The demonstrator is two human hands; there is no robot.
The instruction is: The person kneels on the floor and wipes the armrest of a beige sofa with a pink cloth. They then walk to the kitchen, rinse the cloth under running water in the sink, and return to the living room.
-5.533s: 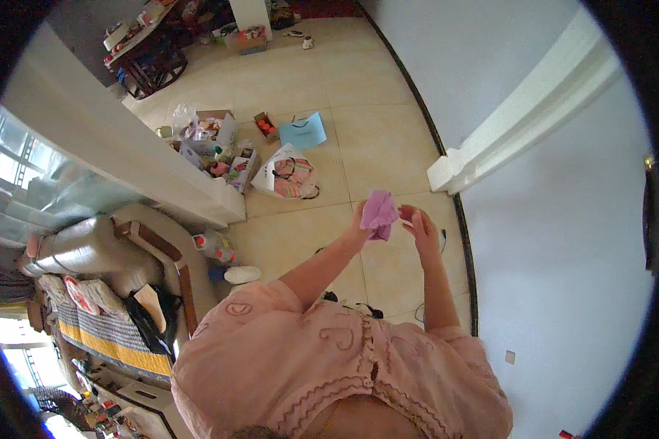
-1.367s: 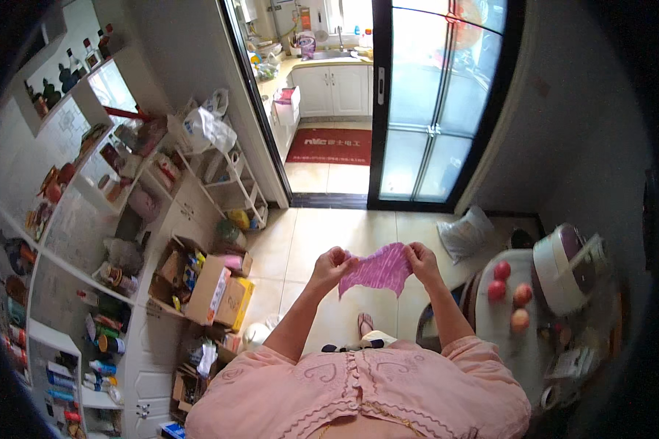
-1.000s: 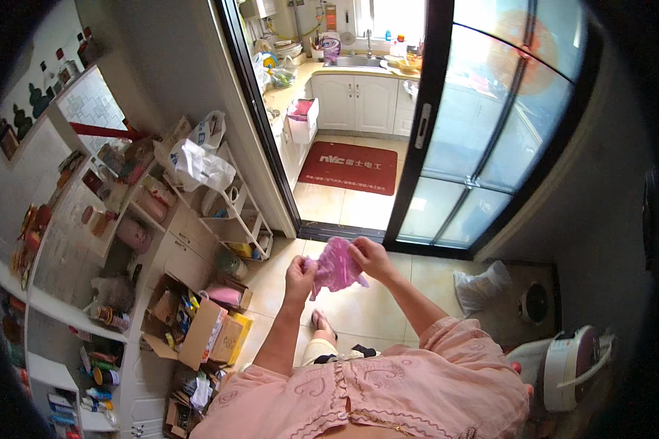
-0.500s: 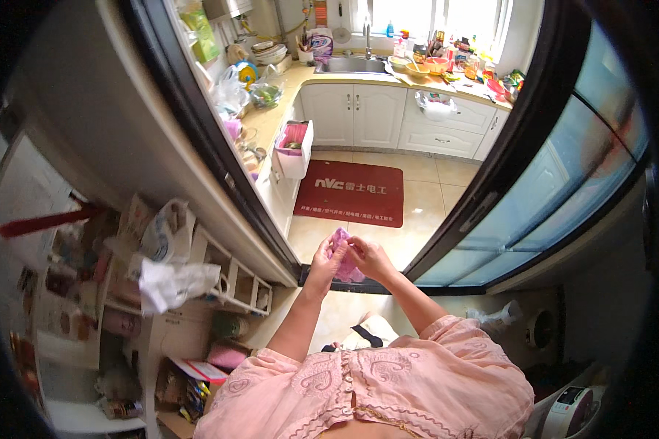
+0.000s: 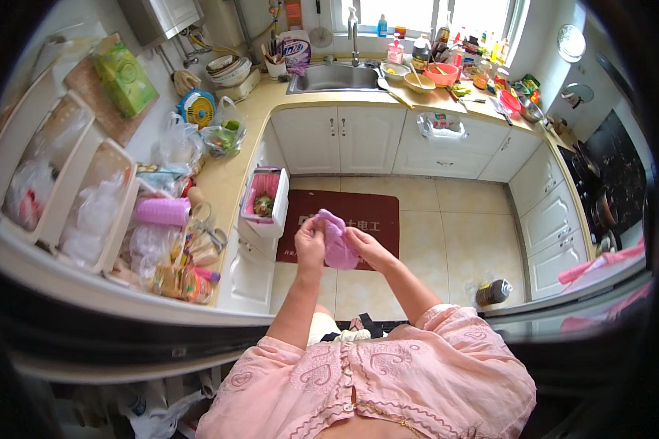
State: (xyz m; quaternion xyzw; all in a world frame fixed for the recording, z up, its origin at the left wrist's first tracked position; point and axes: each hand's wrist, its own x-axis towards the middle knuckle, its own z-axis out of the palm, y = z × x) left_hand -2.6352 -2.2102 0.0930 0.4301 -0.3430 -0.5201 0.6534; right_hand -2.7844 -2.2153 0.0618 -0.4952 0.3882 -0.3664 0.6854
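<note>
A crumpled, thin purple plastic bag [image 5: 340,247] hangs between my hands in front of my body, above the dark red floor mat [image 5: 300,238]. My left hand [image 5: 310,245] pinches its upper left edge. With thumb and fingers closed, my right hand [image 5: 367,246] grips its right side. The bag hangs loosely downward, and I cannot tell whether its mouth is open. Beyond my left hand, a white bin [image 5: 280,208] with a pink liner hangs on the cabinet front, holding some green scraps.
A sink [image 5: 329,79] is set in the far counter, with bowls [image 5: 420,82] and bottles to its right. On the left counter lie plastic bags and a purple roll [image 5: 162,211]. A dark bottle [image 5: 493,292] is on the floor at right. The stove [image 5: 600,190] is far right.
I have moved forward through the doorway into the kitchen, so the counters and bin appear closer. The bag is spread out more between my hands and hangs lower.
</note>
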